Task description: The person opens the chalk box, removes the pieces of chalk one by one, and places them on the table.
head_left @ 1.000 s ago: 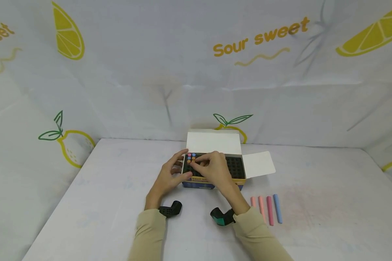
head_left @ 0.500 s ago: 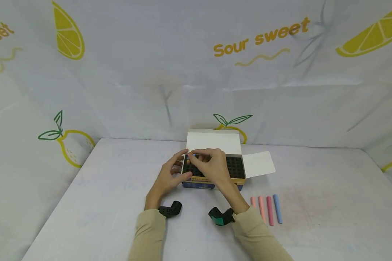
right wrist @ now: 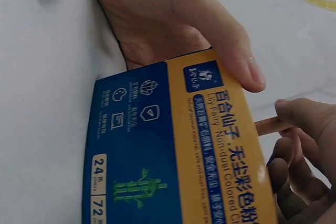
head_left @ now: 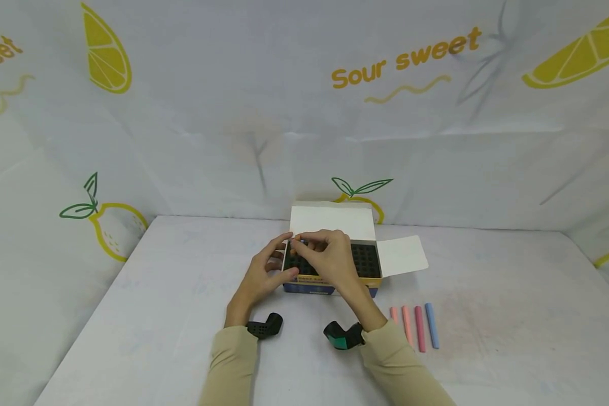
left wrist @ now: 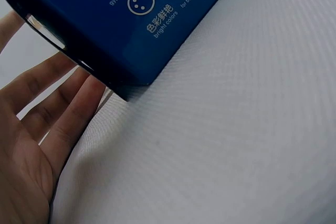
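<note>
In the head view, an opened blue and yellow chalk box (head_left: 308,286) holds a black insert (head_left: 365,258) with rows of holes. My left hand (head_left: 260,276) holds the box's left end, thumb at the front rim and fingers round the side. Over the insert's left part, my right hand (head_left: 332,256) pinches an orange chalk stick (right wrist: 270,126) between thumb and forefinger. The right wrist view shows this stick rising past the box's top edge; its lower end is hidden behind the box. Other chalk ends in the left holes are mostly covered by the right hand.
Several chalk sticks lie right of my right forearm, among them a dark pink one (head_left: 419,329) and a blue one (head_left: 432,326). The box's white lid (head_left: 331,220) stands up behind, and a side flap (head_left: 402,256) sticks out right.
My right hand has risen slightly and shifted back over the insert, and the orange chalk stick now shows higher between its fingertips. The left hand and box have stayed put.
</note>
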Action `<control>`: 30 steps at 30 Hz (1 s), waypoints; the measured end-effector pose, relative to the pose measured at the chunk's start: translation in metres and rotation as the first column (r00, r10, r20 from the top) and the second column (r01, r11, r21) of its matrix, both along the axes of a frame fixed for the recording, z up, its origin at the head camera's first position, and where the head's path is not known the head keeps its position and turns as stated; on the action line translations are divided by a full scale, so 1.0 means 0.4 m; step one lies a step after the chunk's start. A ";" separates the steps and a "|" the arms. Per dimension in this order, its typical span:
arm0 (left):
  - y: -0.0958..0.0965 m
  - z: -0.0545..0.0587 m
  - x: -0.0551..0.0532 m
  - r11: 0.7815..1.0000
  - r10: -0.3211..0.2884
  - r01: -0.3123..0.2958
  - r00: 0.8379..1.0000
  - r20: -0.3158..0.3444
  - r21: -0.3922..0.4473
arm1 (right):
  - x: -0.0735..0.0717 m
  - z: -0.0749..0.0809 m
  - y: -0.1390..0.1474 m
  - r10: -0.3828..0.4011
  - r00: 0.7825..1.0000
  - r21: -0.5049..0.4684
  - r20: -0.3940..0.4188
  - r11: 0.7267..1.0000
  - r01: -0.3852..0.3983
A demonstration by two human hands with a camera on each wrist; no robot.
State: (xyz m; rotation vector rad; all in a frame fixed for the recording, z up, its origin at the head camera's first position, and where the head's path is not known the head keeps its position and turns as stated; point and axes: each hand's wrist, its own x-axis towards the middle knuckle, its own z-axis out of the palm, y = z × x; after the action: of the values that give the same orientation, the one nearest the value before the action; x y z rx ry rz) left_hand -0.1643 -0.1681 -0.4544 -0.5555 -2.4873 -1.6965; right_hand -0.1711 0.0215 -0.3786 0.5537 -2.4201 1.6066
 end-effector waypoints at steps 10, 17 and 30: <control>-0.001 -0.003 -0.003 1.000 0.003 -0.003 1.000 0.009 -0.006 | 0.023 0.036 0.011 -0.043 0.999 -0.109 -0.014 0.993 0.041; 0.000 -0.004 -0.003 1.000 -0.004 0.004 1.000 0.005 -0.006 | 0.056 0.043 0.033 -0.042 0.999 -0.126 0.009 0.991 0.043; 0.001 0.001 0.000 1.000 0.001 -0.001 1.000 0.016 0.002 | 0.131 0.039 0.102 -0.020 1.000 -0.076 0.015 0.997 0.022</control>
State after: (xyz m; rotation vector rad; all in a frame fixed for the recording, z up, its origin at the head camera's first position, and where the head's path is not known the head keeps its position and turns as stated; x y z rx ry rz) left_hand -0.1645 -0.1677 -0.4542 -0.5426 -2.4959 -1.7107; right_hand -0.1185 0.0624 -0.3631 0.5042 -2.3553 1.6911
